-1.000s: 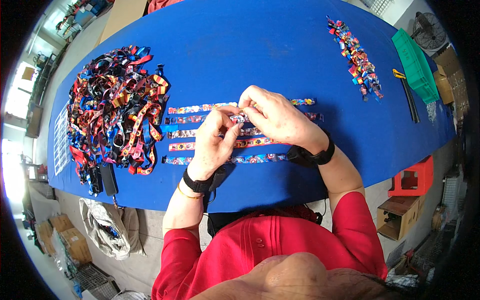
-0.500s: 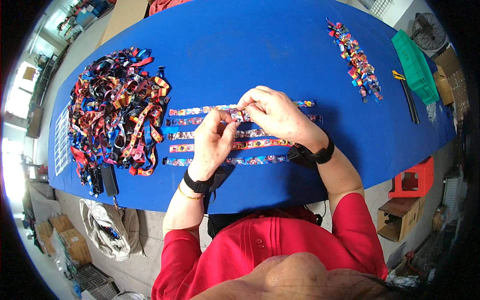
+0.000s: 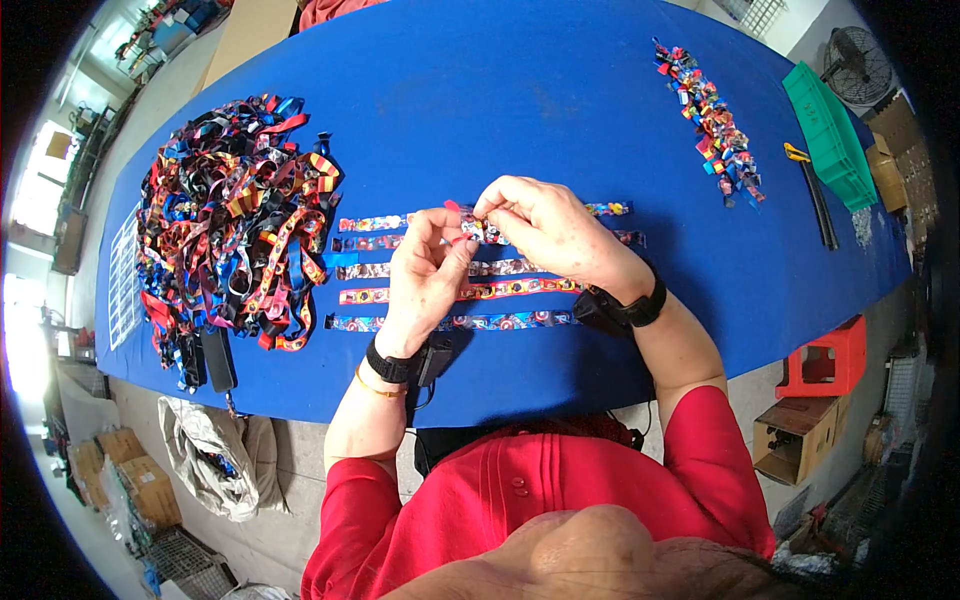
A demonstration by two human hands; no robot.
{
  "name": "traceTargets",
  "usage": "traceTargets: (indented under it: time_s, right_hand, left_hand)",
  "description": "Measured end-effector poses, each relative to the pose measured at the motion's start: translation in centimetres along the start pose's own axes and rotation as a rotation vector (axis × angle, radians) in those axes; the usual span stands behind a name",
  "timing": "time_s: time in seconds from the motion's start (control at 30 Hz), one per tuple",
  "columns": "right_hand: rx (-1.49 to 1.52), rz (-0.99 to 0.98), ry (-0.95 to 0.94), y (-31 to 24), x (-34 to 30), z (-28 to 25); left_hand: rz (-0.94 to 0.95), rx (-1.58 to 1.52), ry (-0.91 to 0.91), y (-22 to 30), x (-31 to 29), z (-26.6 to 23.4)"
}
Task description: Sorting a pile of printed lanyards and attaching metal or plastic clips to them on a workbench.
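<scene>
Several colourful printed straps lie flat in rows across the blue table, among them a yellow-and-red strap (image 3: 520, 289) and a blue strap (image 3: 365, 324). Above these rows both my hands meet. A small folded piece of red-and-white printed strap (image 3: 484, 230) is pinched between them. My left hand (image 3: 428, 268) closes thumb and fingers on its left side, where a bit of red sticks up. My right hand (image 3: 552, 228) grips its right side from above, thumb against forefinger. The fingers partly hide the piece and the straps beneath.
A big tangled heap of straps (image 3: 235, 225) covers the left of the table (image 3: 480, 90). Far right lie a narrow bundle of small printed pieces (image 3: 712, 120), a yellow-and-black cutter (image 3: 815, 190) and a green crate (image 3: 830, 135). A red stool (image 3: 825, 358) stands beyond the right edge.
The folded piece has shifted and turned slightly between my fingers, and red now shows above my left fingertips. My left wrist has moved a little; the straps on the table lie as before.
</scene>
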State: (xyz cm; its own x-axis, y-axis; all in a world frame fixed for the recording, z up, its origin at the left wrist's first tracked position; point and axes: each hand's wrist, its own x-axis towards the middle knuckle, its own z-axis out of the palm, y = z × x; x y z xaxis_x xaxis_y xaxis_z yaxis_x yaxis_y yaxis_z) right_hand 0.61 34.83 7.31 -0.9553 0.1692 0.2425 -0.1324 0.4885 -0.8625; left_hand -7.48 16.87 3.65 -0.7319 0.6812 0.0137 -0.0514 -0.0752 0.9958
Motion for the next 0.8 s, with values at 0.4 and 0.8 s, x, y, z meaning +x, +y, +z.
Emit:
traceTargets:
  time_s: [0.4,0.8]
  right_hand:
    - [0.121,0.147,-0.063,0.6,-0.1,-0.1]
    - [0.037,0.071,-0.023,0.1,0.0,-0.2]
  left_hand:
    - [-0.071,-0.005,-0.096,0.9,-0.2,-0.6]
    - [0.342,0.188,-0.037,-0.8,0.0,-0.6]
